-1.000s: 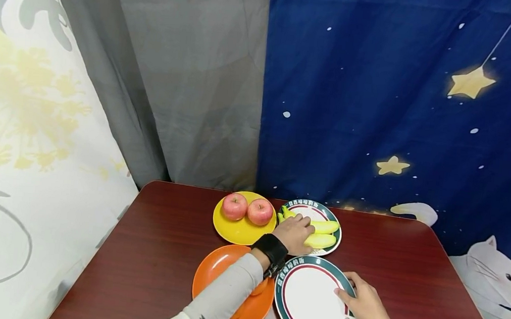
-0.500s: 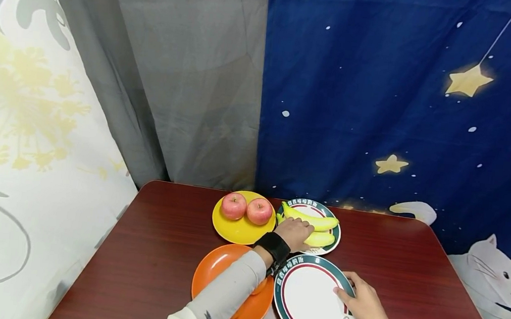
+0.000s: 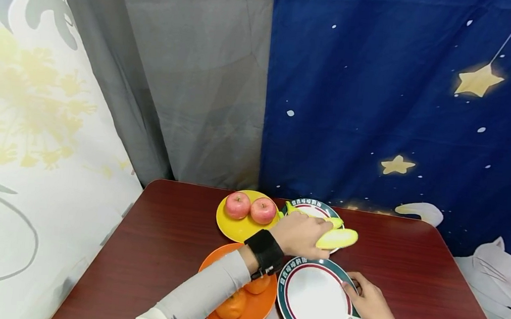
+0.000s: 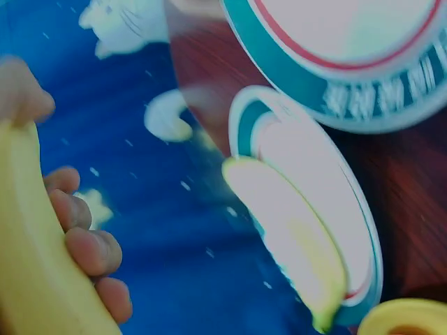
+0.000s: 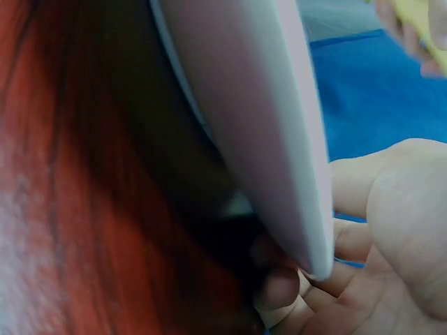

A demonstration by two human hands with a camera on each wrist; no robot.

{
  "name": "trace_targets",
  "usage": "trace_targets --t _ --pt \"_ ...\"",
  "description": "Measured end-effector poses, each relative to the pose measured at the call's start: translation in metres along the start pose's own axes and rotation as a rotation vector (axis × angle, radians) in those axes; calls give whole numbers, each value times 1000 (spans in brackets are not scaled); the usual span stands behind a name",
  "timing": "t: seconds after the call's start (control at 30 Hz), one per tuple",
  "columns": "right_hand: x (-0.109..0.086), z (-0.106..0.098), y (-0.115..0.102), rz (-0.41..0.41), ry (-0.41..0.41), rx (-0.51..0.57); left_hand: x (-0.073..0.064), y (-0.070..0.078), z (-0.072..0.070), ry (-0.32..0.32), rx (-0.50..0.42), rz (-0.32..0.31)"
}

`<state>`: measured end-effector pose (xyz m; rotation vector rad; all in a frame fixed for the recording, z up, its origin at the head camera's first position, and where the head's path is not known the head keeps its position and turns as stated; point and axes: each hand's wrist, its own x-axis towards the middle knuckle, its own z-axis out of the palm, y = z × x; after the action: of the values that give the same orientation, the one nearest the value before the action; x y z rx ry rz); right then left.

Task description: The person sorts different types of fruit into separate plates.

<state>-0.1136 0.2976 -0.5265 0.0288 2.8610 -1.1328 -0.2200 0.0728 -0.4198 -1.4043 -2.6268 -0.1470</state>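
My left hand [image 3: 301, 234] grips a yellow banana [image 3: 337, 238] above the front edge of the far white plate [image 3: 313, 203], which has a green rim. The left wrist view shows several fingertips curled along that banana [image 4: 35, 237]. A second banana [image 4: 293, 244] lies on the far plate, partly hidden by the left hand in the head view. My right hand [image 3: 370, 306] pinches the right rim of the nearer green-rimmed white plate [image 3: 316, 296], thumb on top and fingers beneath. Nothing lies on this plate. In the right wrist view the plate's edge [image 5: 279, 139] sits between thumb and fingers.
Left of the far plate stands a yellow plate [image 3: 236, 233] with two apples [image 3: 250, 208]. An orange plate [image 3: 265, 310] with oranges [image 3: 231, 307] is in front of it, partly under my left forearm. A curtain [image 3: 333, 110] hangs behind the dark red table [image 3: 156, 252].
My left hand has lifted the nearer banana off the far plate and carried it right and slightly closer. The right hand still holds the near plate's rim.
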Motion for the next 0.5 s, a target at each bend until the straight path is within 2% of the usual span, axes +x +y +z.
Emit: trace_targets --t 0.1,0.13,0.2,0.3,0.37,0.5 --pt "-2 -2 1 -16 15 10 -9 18 -4 -39 21 105" --pt "-3 -2 1 -51 34 4 -12 24 -2 -61 29 141" --pt "-5 -2 2 -125 74 -1 -17 36 5 -108 39 223" --pt "-7 -2 2 -184 115 30 -24 53 21 -181 82 312" --pt "-6 -1 2 -179 114 51 -27 61 33 -219 103 344" --pt "-4 1 3 -106 93 44 -32 70 56 -267 144 347"
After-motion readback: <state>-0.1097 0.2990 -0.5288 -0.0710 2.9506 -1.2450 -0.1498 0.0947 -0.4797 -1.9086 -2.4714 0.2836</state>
